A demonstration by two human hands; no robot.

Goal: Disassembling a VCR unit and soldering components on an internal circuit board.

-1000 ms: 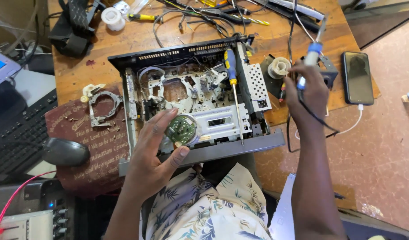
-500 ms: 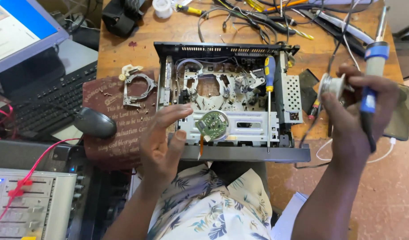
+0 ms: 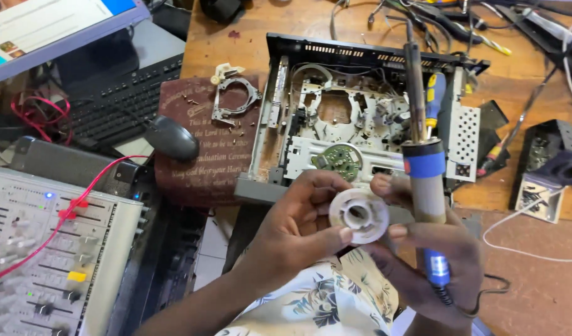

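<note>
1. Far left: grey mixing console (image 3: 43, 249), black keyboard (image 3: 121, 102), black mouse (image 3: 172, 138).
2. Left hand (image 3: 295, 227) curled, thumb and fingertips pinching white solder spool (image 3: 359, 215).
3. Spool held between both hands, just below opened player chassis (image 3: 367, 118).
4. Right hand (image 3: 423, 255) closed around blue-handled soldering iron (image 3: 423, 155), tip upward, fingers touching spool.

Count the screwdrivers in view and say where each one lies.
2 for sure: a blue-and-yellow-handled screwdriver lying inside the opened player chassis, and a red-and-yellow-handled one on the table right of it. More may hide among the cables at top.
</note>
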